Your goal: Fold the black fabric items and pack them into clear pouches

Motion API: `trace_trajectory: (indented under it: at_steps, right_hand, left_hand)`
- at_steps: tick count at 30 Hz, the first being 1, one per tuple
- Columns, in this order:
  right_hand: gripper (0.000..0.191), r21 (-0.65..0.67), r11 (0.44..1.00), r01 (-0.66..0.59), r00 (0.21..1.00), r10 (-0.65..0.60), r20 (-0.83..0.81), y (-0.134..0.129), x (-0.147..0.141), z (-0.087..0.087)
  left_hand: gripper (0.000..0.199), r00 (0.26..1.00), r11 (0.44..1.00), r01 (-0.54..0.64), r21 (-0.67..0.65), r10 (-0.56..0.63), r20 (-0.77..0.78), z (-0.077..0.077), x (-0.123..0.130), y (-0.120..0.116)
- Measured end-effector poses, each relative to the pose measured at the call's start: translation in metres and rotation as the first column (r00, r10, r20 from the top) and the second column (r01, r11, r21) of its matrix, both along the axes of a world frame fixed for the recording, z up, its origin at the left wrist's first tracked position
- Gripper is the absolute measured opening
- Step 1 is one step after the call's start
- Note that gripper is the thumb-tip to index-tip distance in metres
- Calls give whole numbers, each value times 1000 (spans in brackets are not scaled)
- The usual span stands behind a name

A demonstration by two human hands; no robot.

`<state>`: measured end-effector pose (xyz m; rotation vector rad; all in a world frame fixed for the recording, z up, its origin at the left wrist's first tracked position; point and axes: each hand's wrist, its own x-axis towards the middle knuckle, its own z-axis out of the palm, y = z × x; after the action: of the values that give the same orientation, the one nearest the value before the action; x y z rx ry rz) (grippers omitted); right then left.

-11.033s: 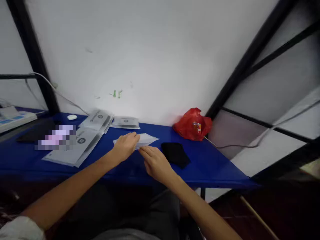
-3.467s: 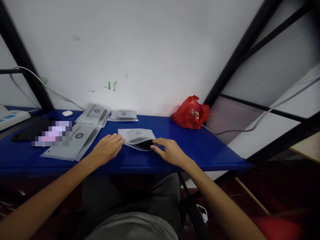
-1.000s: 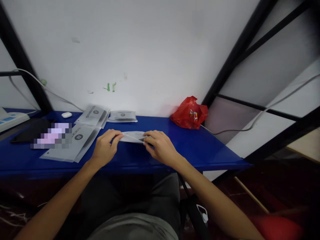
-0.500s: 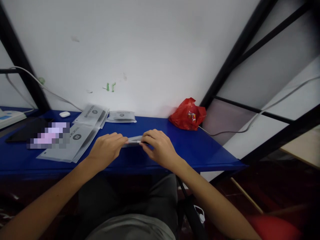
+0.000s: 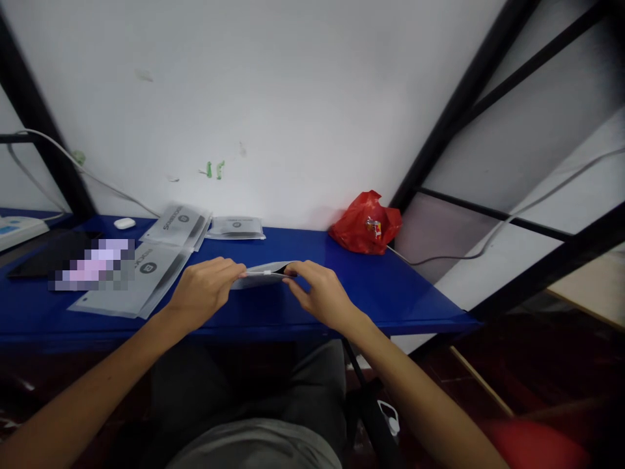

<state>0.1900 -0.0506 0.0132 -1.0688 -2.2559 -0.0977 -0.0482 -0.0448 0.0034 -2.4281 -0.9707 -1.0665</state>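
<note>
A frosted zip bag [image 5: 254,280] with a white slider is held above the front of the table. My left hand [image 5: 208,286] pinches its left end between thumb and fingers. At the right end, my right hand [image 5: 319,293] grips the edge of the bag's mouth, fingertips at the opening and thumb below. The mouth gapes on the right side of the slider, and something dark shows inside; I cannot make out what it is.
On the blue table [image 5: 371,293] lie printed frosted bags [image 5: 120,286] at left and a smaller one [image 5: 237,227] by the wall. A red plastic bag [image 5: 359,225] sits at back right. A tablet [image 5: 49,251], a partly pixelated bright patch and a white earbud case [image 5: 124,223] are at left.
My right hand has shifted slightly right, and the bag's mouth has widened on that side, showing the dark inside. My left hand keeps its pinch.
</note>
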Motion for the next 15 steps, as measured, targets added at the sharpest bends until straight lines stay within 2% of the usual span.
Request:
trace_trajectory:
  at_steps: [5, 10, 15]
  right_hand:
    - [11, -116, 993, -22, 993, 35, 113, 1, 2, 5]
    - [17, -110, 993, -40, 975, 63, 215, 0, 1, 8]
    - [27, -219, 973, -74, 963, 126, 236, -4, 0, 11]
  left_hand:
    - [25, 1000, 999, 21, 26, -21, 3, -2, 3, 0]
    - [25, 1000, 999, 19, 30, -18, -26, -5, 4, 0]
    - [23, 998, 998, 7, 61, -3, -60, -7, 3, 0]
